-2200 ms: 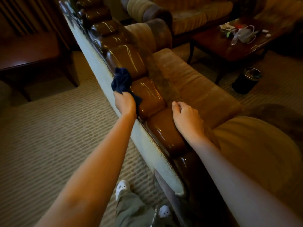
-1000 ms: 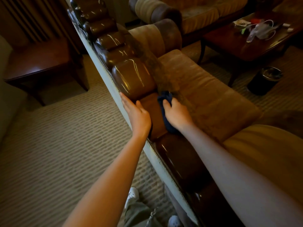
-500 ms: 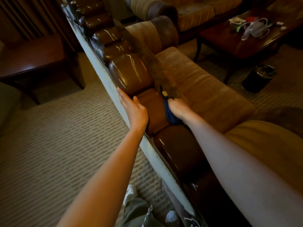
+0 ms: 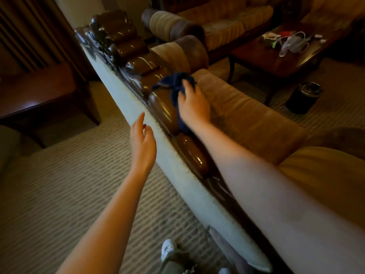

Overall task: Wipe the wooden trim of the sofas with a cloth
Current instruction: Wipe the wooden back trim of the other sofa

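Note:
The glossy carved wooden trim runs along the top of the sofa back, from lower right up to the far left. My right hand is closed on a dark blue cloth and presses it onto the trim's rounded top beside the tan sofa cushion. My left hand hovers open, fingers apart, just off the pale fabric back panel of the sofa, holding nothing.
A second sofa stands at the far side. A dark coffee table carries cables and small items, with a black bin next to it. A wooden side table sits at left on the ribbed carpet. My shoes show below.
My right hand has slid the cloth farther along the trim, away from me. My left hand has lifted off the trim's edge and now hangs open beside the back panel.

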